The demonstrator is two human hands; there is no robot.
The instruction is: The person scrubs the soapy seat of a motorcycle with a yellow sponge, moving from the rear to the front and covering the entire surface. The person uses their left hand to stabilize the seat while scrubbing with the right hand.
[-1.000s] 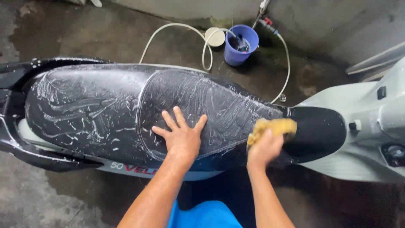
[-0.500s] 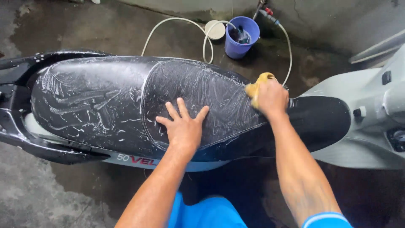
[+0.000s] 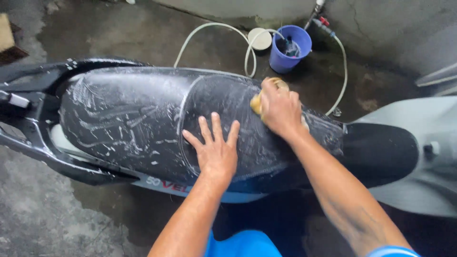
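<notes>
A black scooter seat (image 3: 138,119) smeared with white soap suds lies across the view. My left hand (image 3: 215,150) rests flat on its near side with fingers spread. My right hand (image 3: 280,107) presses a yellow sponge (image 3: 258,101) onto the far side of the seat's front half. Most of the sponge is hidden under the fingers.
A blue bucket (image 3: 290,47) with water stands on the wet concrete floor behind the scooter, next to a white lid (image 3: 260,39) and a looping white hose (image 3: 209,28). The scooter's grey body (image 3: 419,157) is at the right, its black rear rail (image 3: 57,162) at the left.
My right hand has slid the sponge from the seat's front tip leftward and toward the far side. The left hand stayed flat on the seat.
</notes>
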